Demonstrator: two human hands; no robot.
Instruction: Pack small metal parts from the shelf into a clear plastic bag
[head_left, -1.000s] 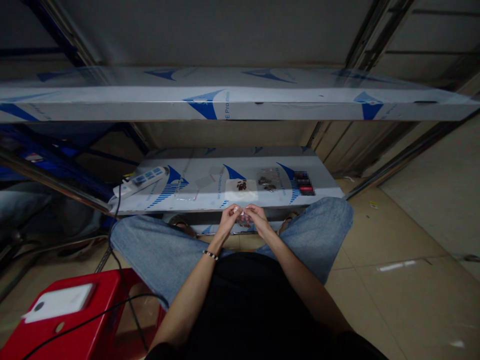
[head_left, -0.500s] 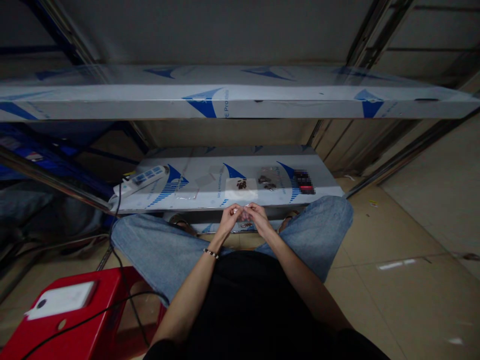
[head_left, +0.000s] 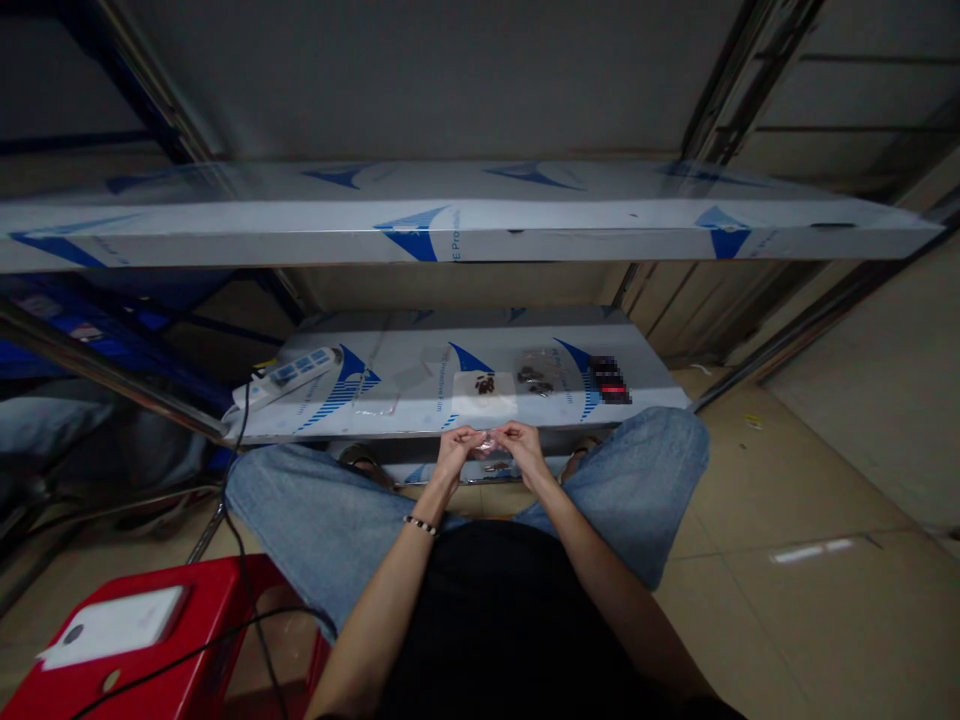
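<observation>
Both my hands meet low in the middle of the view, above my knees. Between their fingertips is a small clear plastic packet (head_left: 486, 442), too small to make out in detail. My left hand (head_left: 454, 451) pinches one side of it, and my right hand (head_left: 522, 447) pinches the other. Just beyond my fingers, a steel shelf (head_left: 457, 420) in blue-printed film holds a white paper square (head_left: 484, 395) with dark bits on it. A clear bag of dark pieces (head_left: 536, 373) lies to its right.
A white power strip (head_left: 285, 372) sits at the shelf's left, its black cable running down to a red stool (head_left: 217, 600). A pixelated dark object (head_left: 609, 380) lies at the shelf's right. A wider steel shelf (head_left: 450, 230) spans overhead. My denim-covered knees flank my hands.
The whole scene sits slightly lower in the view, as my head has tilted. My hands stay together on the packet, with only small finger shifts.
</observation>
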